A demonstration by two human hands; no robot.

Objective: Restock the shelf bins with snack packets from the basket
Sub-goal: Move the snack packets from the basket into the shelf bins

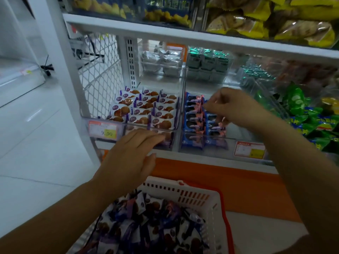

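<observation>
Nearest the camera, a white plastic basket [183, 189] with a red handle sits heaped with purple-and-white biscuit packets [146, 226] below an orange shelf base [238, 187]. A person's left hand [132, 154] hovers just past the basket's far rim, palm down, fingers straight and together, holding nothing; its fingertips reach the clear front wall of the left shelf bin [128, 125].

That bin holds neat rows of matching white-and-purple biscuit packs [145, 109], standing on edge. A price label [103, 129] reading 9.90 is fixed to its front at the left.

Just beside it, across a clear divider, the right shelf bin [231, 142] carries blue-and-pink sandwich-biscuit packets [194, 116]. The right hand [234, 105] is over them with fingers curled down among the packs; whether it pinches one or only touches them cannot be told. A second price label [249, 150] hangs on this bin's front.

Farther back on the same shelf, clear bins contain grey-wrapped snacks [161, 61] and green-topped packs [207, 59]. Green bags [297, 101] crowd the right edge. A white wire mesh panel [99, 74] closes the shelf's left side, with pale floor tiles [27, 134] beyond. Above, the next shelf holds yellow snack bags [275, 21].
</observation>
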